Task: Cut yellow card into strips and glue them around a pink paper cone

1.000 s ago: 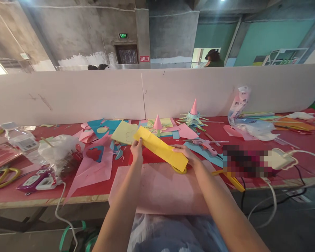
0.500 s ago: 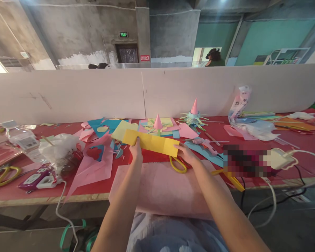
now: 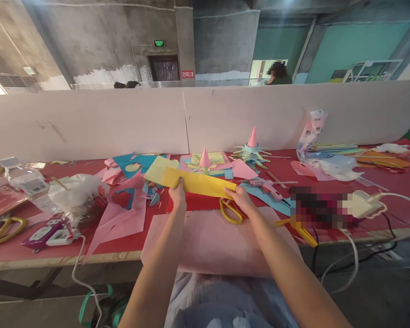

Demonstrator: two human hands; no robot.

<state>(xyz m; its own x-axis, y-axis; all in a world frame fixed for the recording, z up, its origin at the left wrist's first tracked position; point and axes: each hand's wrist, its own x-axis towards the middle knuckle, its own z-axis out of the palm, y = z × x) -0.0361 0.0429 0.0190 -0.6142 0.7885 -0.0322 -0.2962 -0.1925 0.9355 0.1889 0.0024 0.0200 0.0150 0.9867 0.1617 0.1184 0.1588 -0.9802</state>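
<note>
I hold the yellow paper strip [image 3: 202, 183] between my left grip [image 3: 178, 197] and right grip [image 3: 242, 198], both pinching it near its ends, pink cone [image 3: 205, 158] beyond, yellow handle loop [image 3: 234, 222] just below.

A pale jointed partition [image 3: 123, 118] runs along the back of a red-topped table [image 3: 130, 241] with a wooden edge. Beyond it stands a rough concrete wall [image 3: 99, 41], its lower part patchily whitened, with a dark door [image 3: 164, 68] below a lit green exit sign [image 3: 159, 43]. To the right is a green wall [image 3: 355, 41] with a white-framed rack [image 3: 376, 70] before it; a ceiling light [image 3: 289, 1] glows overhead, and grey floor [image 3: 20, 314] shows below
</note>
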